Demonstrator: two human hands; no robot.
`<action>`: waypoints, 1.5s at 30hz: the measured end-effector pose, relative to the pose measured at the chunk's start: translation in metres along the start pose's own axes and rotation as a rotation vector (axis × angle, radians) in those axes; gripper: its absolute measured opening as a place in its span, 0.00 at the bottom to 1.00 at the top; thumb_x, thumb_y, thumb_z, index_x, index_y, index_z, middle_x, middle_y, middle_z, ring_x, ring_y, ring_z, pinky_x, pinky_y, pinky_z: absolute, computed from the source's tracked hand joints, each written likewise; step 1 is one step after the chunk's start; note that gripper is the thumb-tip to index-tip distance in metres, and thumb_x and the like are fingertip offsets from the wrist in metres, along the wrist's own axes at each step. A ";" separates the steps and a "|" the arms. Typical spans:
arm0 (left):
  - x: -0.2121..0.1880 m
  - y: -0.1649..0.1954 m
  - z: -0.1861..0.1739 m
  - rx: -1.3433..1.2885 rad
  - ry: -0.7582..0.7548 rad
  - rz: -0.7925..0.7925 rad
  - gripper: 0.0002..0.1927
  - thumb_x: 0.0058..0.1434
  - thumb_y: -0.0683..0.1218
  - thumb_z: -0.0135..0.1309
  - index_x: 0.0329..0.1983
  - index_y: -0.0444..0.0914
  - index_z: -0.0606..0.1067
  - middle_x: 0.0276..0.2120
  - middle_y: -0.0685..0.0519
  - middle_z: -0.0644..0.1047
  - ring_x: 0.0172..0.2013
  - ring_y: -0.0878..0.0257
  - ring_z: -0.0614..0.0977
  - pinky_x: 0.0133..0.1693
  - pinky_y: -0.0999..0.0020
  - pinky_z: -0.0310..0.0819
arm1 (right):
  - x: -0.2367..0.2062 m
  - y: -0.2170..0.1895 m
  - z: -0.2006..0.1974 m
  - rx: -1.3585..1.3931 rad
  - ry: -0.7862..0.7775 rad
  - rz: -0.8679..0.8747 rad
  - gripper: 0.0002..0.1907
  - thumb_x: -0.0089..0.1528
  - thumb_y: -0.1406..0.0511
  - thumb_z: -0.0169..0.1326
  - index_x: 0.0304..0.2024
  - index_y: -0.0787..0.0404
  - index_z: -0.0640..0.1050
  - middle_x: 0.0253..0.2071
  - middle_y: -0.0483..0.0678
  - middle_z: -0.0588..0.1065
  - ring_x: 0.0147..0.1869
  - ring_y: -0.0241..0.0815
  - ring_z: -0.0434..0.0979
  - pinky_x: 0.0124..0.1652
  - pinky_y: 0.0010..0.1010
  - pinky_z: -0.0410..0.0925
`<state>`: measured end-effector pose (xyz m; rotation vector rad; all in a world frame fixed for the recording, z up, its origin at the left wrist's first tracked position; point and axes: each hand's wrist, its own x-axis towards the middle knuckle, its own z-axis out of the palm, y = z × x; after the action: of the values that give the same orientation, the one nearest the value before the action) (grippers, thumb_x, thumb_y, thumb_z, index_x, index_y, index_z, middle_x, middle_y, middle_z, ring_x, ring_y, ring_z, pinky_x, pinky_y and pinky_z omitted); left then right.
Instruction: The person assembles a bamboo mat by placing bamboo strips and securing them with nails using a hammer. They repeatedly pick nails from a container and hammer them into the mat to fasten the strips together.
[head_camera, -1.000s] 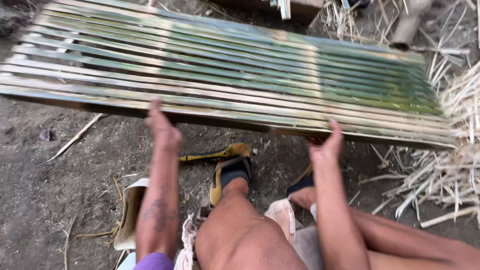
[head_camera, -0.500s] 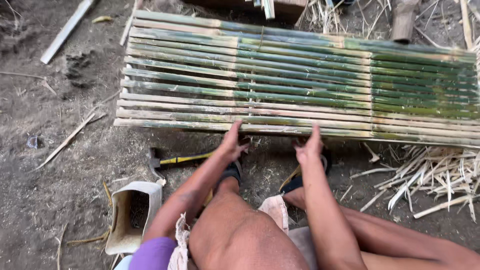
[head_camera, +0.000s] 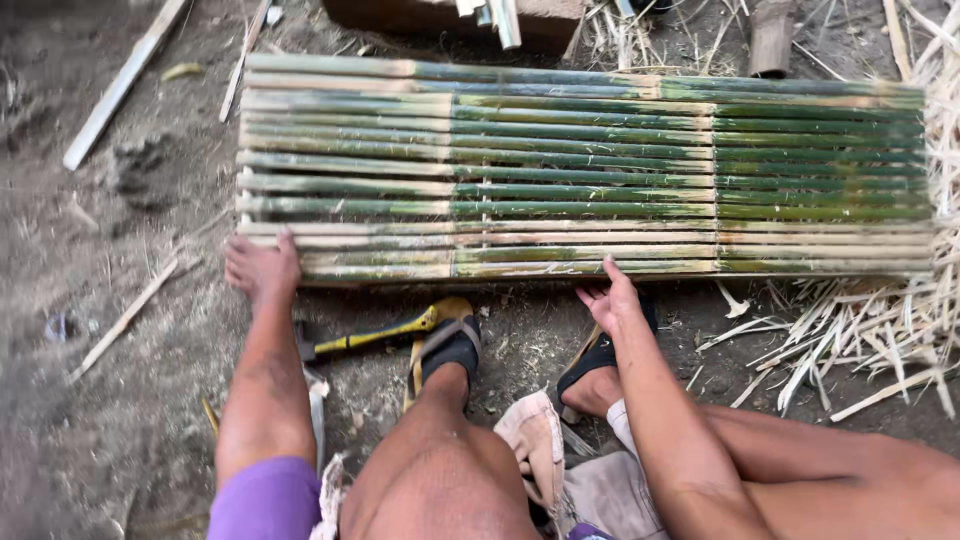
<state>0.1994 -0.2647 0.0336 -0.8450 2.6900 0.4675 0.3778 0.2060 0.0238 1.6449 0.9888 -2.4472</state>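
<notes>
The green and tan bamboo slat panel (head_camera: 580, 170) lies flat on the dirt ground (head_camera: 120, 400). The left hand (head_camera: 260, 265) presses its near left corner, fingers spread; the right hand (head_camera: 610, 298) rests open at the near edge, above a yellow-handled tool (head_camera: 375, 335).

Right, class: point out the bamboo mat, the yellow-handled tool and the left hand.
bamboo mat (head_camera: 585, 170), head view, middle slats
yellow-handled tool (head_camera: 385, 333), head view, its handle
left hand (head_camera: 262, 265), head view, back of the hand

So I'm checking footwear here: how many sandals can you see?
2. One sandal is on the foot below the mat's near edge, beside the yellow-handled tool; the other sandal is under the right hand, partly hidden.
</notes>
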 end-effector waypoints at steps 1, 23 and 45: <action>0.000 0.000 0.005 -0.014 -0.017 -0.024 0.57 0.64 0.73 0.45 0.78 0.34 0.38 0.76 0.33 0.44 0.76 0.38 0.44 0.74 0.45 0.31 | -0.003 -0.001 0.004 -0.019 0.051 -0.022 0.38 0.58 0.49 0.62 0.68 0.49 0.67 0.63 0.51 0.66 0.67 0.55 0.64 0.65 0.58 0.61; -0.052 0.028 0.041 -0.082 -0.092 0.156 0.68 0.50 0.71 0.63 0.76 0.26 0.41 0.71 0.26 0.51 0.71 0.32 0.50 0.68 0.34 0.40 | 0.002 -0.018 0.023 -1.057 0.638 -0.903 0.50 0.57 0.58 0.68 0.73 0.68 0.56 0.71 0.66 0.57 0.74 0.66 0.59 0.69 0.50 0.58; -0.147 0.091 -0.018 -0.720 -0.360 0.865 0.16 0.63 0.45 0.55 0.51 0.35 0.80 0.39 0.46 0.85 0.37 0.63 0.85 0.42 0.66 0.79 | -0.128 0.058 0.150 -0.869 -0.684 -0.736 0.10 0.62 0.66 0.59 0.44 0.66 0.77 0.35 0.44 0.78 0.38 0.32 0.80 0.40 0.28 0.74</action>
<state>0.2582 -0.1278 0.1224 0.3417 2.3928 1.6403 0.3315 0.0425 0.1391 0.1561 2.2525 -2.0148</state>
